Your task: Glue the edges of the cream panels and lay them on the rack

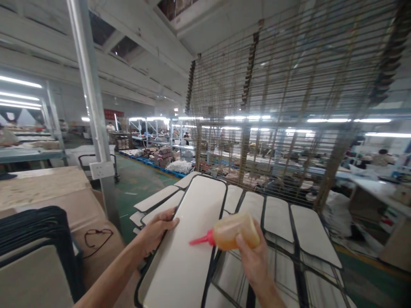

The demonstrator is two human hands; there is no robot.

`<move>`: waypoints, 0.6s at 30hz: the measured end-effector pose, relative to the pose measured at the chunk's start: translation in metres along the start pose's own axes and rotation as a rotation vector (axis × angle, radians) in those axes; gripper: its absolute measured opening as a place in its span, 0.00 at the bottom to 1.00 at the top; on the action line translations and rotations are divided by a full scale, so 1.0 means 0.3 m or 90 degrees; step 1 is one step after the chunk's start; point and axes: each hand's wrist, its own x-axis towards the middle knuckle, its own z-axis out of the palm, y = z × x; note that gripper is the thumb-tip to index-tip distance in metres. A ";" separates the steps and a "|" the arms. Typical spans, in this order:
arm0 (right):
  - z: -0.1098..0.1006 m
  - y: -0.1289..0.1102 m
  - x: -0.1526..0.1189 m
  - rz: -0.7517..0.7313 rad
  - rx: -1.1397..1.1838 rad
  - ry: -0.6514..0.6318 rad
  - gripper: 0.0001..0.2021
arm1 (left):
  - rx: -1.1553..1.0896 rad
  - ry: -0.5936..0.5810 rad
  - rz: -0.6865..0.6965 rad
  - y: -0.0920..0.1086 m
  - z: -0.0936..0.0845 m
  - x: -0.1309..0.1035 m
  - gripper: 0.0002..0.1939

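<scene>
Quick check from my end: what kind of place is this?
Probably a factory workshop: many white panels with dark edges lie in front of a tall wire rack, and rows of strip lights hang above work tables in the background.

no words, numbers or brands could be read. a red banner (114, 114) showed far back, just right of the metal pole (88, 77), with any lettering on it too small and blurred to make out.
</scene>
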 end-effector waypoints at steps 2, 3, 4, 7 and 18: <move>0.006 0.000 -0.045 0.009 -0.025 -0.040 0.30 | 0.001 0.003 -0.003 -0.006 -0.032 0.010 0.26; 0.009 -0.004 -0.042 0.001 -0.028 -0.026 0.30 | 0.002 -0.009 -0.004 -0.008 -0.044 0.012 0.26; 0.013 -0.011 -0.023 -0.015 -0.026 0.006 0.30 | 0.002 -0.025 -0.005 -0.009 -0.053 0.012 0.26; 0.021 -0.024 0.059 -0.061 -0.005 0.105 0.30 | -0.011 -0.059 -0.018 -0.009 -0.068 0.015 0.26; 0.082 0.006 -0.046 -0.055 -0.045 -0.001 0.32 | -0.036 0.014 -0.110 -0.063 -0.144 0.069 0.24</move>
